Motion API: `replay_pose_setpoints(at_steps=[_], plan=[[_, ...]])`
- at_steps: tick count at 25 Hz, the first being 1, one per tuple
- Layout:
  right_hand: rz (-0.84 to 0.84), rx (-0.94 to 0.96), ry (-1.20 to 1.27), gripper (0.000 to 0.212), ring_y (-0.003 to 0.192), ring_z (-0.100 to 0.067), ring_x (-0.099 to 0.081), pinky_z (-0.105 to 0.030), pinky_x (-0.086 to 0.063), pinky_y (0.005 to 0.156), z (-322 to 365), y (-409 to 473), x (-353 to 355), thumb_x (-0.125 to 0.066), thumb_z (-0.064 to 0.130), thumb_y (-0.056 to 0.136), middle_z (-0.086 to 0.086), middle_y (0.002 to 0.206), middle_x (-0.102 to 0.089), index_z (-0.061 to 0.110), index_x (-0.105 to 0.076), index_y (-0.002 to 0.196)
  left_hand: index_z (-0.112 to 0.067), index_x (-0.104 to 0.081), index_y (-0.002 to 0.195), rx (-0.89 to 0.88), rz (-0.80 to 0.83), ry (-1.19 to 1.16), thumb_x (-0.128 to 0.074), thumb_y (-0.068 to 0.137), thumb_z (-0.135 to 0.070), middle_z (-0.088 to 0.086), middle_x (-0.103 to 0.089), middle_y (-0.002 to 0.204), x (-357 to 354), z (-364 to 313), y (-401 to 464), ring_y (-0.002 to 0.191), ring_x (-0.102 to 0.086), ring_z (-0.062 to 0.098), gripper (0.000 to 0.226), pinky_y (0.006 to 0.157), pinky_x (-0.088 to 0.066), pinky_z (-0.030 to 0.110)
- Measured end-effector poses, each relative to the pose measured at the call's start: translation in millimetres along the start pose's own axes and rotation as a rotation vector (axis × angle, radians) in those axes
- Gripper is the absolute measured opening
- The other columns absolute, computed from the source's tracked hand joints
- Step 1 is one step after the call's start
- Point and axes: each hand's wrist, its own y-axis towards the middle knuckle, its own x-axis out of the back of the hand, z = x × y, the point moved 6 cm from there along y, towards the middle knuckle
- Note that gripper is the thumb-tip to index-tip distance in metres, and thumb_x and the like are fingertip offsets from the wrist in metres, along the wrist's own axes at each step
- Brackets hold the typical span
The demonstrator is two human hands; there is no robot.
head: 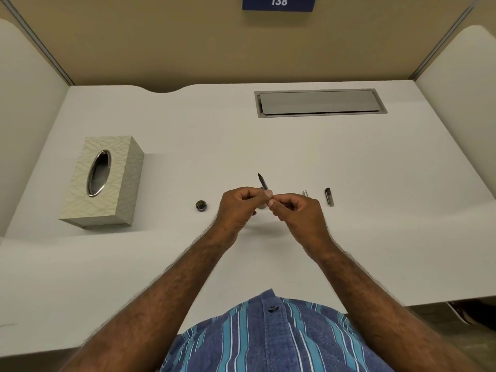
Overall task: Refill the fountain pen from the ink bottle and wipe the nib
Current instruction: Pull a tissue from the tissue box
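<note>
Now mid-refill: both hands' fingers (268, 194) pinching the pen section (263, 181), nib toward twelve o'clock, apparently working the converter; next, tissue box (103, 181) at nine o'clock.

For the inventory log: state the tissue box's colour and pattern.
Pale beige tissue box with a wavy leaf-like pattern, clearest in the head view.

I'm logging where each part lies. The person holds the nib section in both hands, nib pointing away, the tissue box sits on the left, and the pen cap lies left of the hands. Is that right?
Not quite. In the head view the pen cap lies right of the hands, not left; the small round thing to their left is the ink bottle's lid. The rest holds: left hand and right hand hold the nib section, nib pointing away, tissue box on the left.
</note>
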Motion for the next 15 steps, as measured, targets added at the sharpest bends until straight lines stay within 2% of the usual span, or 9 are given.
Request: replay_pose_setpoints(at_steps=[4, 10, 15], plan=[[0.013, 0.012, 0.008, 0.012, 0.069, 0.000, -0.069, -0.016, -0.054, 0.069, 8, 1, -21, -0.082, 0.021, 0.093, -0.003, 0.087, -0.082, 0.012, -0.085, 0.100, -0.011, -0.083, 0.097, 0.006, 0.008, -0.008, -0.080, 0.090, -0.028, -0.001, -0.083, 0.098, 21, -8, -5, 0.104, -0.075, 0.023, 0.019, 0.084, -0.054, 0.035], [0.046, -0.026, 0.096, 0.008, 0.074, -0.012, -0.066, -0.022, -0.054, 0.069, 20, 5, -56, -0.082, 0.022, 0.092, -0.010, 0.087, -0.080, 0.014, -0.083, 0.094, -0.014, -0.082, 0.099, -0.009, -0.045, 0.012, -0.078, 0.091, -0.032, -0.005, -0.082, 0.104, 76, -18, -9, 0.098, -0.078, 0.019, 0.019, 0.079, -0.057, 0.033], [0.067, -0.046, 0.140, 0.011, 0.073, -0.011, -0.065, -0.026, -0.054, 0.069, 34, 9, -92, -0.081, 0.021, 0.093, 0.001, 0.078, -0.076, 0.010, -0.082, 0.095, -0.013, -0.082, 0.095, -0.117, -0.203, 0.101, -0.074, 0.094, -0.022, -0.004, -0.082, 0.098, 159, -39, -8, 0.087, -0.077, 0.013, 0.012, 0.071, -0.057, 0.028]])
